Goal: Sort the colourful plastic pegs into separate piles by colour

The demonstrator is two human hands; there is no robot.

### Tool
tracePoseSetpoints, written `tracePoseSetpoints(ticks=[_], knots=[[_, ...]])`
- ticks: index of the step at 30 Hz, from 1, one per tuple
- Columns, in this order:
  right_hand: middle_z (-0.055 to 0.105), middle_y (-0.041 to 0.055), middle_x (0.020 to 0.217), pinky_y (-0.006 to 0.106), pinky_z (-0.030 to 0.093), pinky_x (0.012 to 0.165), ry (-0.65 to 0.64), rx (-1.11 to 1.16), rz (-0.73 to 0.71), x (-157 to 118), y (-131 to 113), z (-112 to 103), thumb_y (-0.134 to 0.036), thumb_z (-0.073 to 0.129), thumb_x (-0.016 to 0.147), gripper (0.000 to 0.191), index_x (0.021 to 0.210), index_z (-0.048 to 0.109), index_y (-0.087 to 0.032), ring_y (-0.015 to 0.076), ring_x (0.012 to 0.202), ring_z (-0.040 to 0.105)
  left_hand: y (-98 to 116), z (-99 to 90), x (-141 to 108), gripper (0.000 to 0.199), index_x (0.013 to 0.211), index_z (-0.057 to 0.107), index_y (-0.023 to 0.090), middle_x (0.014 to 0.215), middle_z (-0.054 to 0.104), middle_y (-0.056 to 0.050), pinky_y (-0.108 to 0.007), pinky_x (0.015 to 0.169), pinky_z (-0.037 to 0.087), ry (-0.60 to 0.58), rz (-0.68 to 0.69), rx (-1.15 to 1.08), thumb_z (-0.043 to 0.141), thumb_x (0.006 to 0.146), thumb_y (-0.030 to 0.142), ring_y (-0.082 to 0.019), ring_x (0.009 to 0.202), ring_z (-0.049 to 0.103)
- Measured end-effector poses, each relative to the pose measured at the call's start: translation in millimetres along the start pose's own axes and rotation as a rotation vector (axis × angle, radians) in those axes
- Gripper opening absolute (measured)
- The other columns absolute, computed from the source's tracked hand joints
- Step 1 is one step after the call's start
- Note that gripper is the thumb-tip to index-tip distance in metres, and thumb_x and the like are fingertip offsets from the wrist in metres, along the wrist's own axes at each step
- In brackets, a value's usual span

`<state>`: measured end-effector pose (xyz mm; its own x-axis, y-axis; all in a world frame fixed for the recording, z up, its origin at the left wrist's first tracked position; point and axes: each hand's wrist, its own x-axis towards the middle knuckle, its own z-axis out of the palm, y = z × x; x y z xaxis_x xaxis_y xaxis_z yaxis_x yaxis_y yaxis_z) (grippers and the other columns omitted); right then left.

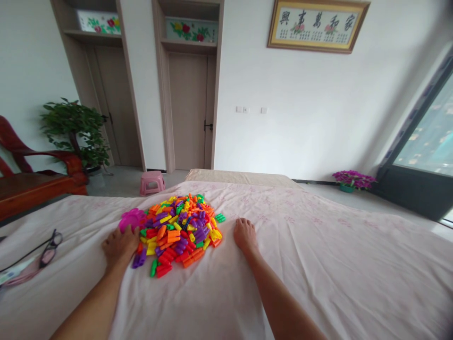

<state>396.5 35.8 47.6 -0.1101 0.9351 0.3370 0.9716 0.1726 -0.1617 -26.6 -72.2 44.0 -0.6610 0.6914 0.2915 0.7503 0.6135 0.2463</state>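
**One heap of pieces [182,224], one dish [131,218], one pale cloth [304,245]**

The pieces are too many and too overlapped to count, but there is a single heap, with one set of green tubes [220,217] at its right edge. There is one dish and one pair of glasses [52,246]. Beyond the cloth are one stool [152,182], one chair [38,182], one leafy plant [76,127], one pot of purple flowers [355,180], two doors [188,108], three wall plates [264,110] and one framed picture [318,24].

The pieces are glossy plastic in red, orange, yellow, green and purple, with a little dark blue. They look like short tubes, some tapering at one end, and many sit joined side by side. They lie every way up, mounded toward the middle and looser at the near edge. The dish is bright magenta with a scalloped edge, against the heap's left side.

The person's left grip [121,248] is at the dish's near edge, fingers bent over it; whether they pinch it, I cannot tell. The right grip [245,234] rests on the cloth, apart from the heap, fingers curled down; its palm is hidden, so I cannot tell whether it holds anything.
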Motion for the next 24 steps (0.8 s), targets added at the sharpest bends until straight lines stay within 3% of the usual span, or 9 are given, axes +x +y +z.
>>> tracePoseSetpoints(ticks=[7, 18, 24], knots=[[0.062, 0.0144, 0.117, 0.034, 0.034, 0.091, 0.006, -0.018, 0.014, 0, -4, -1, -0.017, 0.037, 0.095, 0.032, 0.115, 0.063, -0.016, 0.0243, 0.112, 0.052, -5, 9.0, 9, 0.06, 0.12, 0.061, 0.017, 0.121, 0.06, -0.022, -0.049, 0.091, 0.038, 0.003, -0.013, 0.032, 0.022, 0.093, 0.053, -0.038, 0.113, 0.054], [0.062, 0.0127, 0.119, 0.032, 0.034, 0.092, -0.025, -0.018, 0.055, 5, -8, -1, -0.016, 0.039, 0.095, 0.034, 0.12, 0.062, -0.018, 0.0228, 0.114, 0.051, -12, 13.8, 22, 0.062, 0.13, 0.057, 0.021, 0.126, 0.057, -0.023, -0.052, 0.097, 0.036, -0.063, -0.069, -0.036, 0.028, 0.089, 0.057, -0.04, 0.12, 0.051], [0.062, 0.0126, 0.123, 0.033, 0.034, 0.096, -0.03, 0.009, 0.063, 5, -8, -3, -0.02, 0.04, 0.096, 0.034, 0.121, 0.062, -0.019, 0.0232, 0.118, 0.05, -9, 12.7, 25, 0.058, 0.133, 0.056, 0.02, 0.139, 0.047, -0.023, -0.057, 0.099, 0.035, 0.016, -0.03, -0.089, 0.035, 0.088, 0.052, -0.042, 0.128, 0.044]])
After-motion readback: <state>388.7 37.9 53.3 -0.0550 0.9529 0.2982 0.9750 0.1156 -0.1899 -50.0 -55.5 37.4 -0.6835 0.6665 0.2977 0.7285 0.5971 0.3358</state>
